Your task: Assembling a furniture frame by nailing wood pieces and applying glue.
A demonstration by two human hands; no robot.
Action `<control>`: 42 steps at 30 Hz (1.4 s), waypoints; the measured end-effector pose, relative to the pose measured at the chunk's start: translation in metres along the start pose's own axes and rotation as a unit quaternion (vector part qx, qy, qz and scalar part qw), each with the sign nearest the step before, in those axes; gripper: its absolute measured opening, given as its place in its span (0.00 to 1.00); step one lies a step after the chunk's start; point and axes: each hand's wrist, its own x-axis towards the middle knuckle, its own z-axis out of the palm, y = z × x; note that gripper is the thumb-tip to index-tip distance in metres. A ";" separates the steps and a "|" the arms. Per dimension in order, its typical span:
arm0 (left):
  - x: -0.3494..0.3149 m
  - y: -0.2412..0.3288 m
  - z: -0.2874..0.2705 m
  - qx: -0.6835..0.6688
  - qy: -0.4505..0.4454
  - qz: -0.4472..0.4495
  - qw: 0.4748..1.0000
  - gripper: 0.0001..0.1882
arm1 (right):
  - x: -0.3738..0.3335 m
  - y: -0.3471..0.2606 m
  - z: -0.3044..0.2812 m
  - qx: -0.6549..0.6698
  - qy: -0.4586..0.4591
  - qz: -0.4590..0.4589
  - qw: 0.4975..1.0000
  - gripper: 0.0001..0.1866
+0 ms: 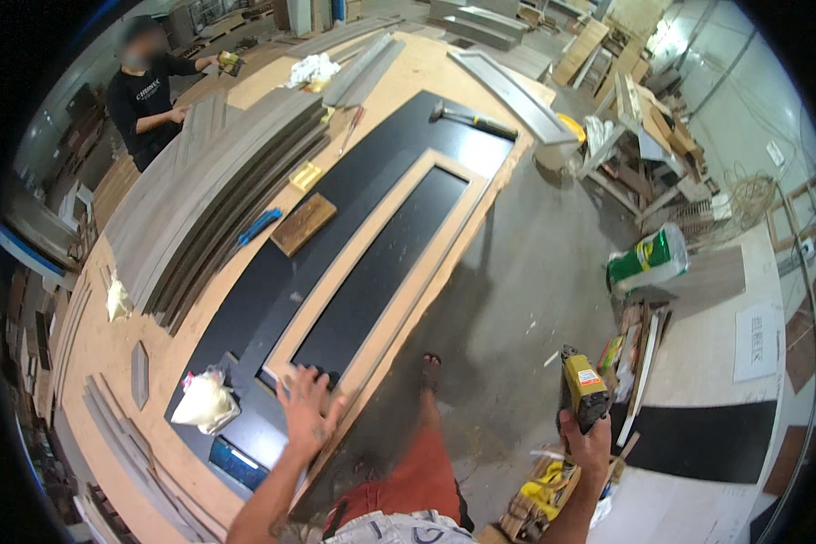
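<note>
One table point(113, 349) spreads across your left and centre, running from near you on the left to far ahead on the right. Along its left side lies a stack point(218, 208) of long grey boards. To the right of that is the black panel point(299, 281), slanting the same way. Across the stack you face a person point(145, 104) with a yellow tool in one hand.

Your pale frame point(417, 295) lies flat on the panel, by the table's right edge. Its long axis runs away from you and to the right; one short end is close to you, the other points far ahead.

To the frame's left, a brown block point(304, 225) lies apart from it on the panel. Just past its far end lies a hammer point(471, 120), its head to the left.

Your right hand point(589, 442), well off to the frame's right, is closed around a nailer point(584, 385), whose body points away from you, leaning slightly left. Your left hand point(310, 412) is wide open at the frame's near end, fingers spread, gripping nothing; you cannot tell whether it presses down.

Left of that hand sits a white bag point(207, 403). Smaller yet, a screwdriver point(352, 127) lies beside the stack.
</note>
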 end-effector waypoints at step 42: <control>-0.028 -0.140 -0.060 -0.087 0.502 -0.685 0.521 0.17 | 0.406 -0.161 0.327 -0.300 -0.292 -0.355 0.836 0.31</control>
